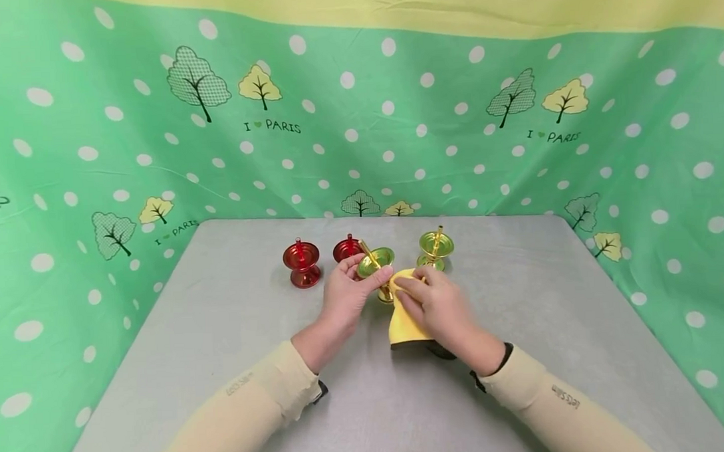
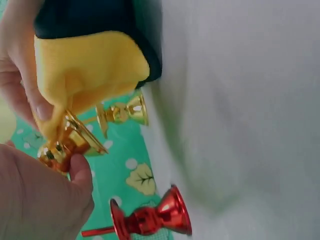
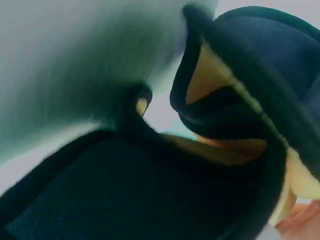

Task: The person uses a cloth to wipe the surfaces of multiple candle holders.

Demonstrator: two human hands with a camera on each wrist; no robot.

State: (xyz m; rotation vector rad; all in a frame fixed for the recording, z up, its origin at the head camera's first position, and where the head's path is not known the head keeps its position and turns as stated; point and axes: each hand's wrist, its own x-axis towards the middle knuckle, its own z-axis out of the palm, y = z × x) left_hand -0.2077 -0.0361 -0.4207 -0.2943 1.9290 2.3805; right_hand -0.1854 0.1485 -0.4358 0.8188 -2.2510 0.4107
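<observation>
My left hand (image 1: 346, 296) grips a shiny gold candle holder (image 1: 375, 262), with its thumb against the cup. The holder is tilted and raised off the table, and a thin rod rises from its cup. In my right hand (image 1: 443, 309) is a yellow cloth (image 1: 406, 325) with a dark edge and dark reverse side. The cloth is bunched against the lower part of the holder (image 2: 75, 142) in the left wrist view. Dark folds of the cloth (image 3: 145, 190) fill most of the right wrist view and hide the fingertips there.
A second gold candle holder (image 1: 436, 245) stands behind my right hand. Two red ones are at the left: one (image 1: 303, 258) upright on the grey table (image 1: 222, 324), the other (image 1: 345, 248) partly hidden by my left hand. A green dotted curtain (image 1: 347, 140) surrounds the table.
</observation>
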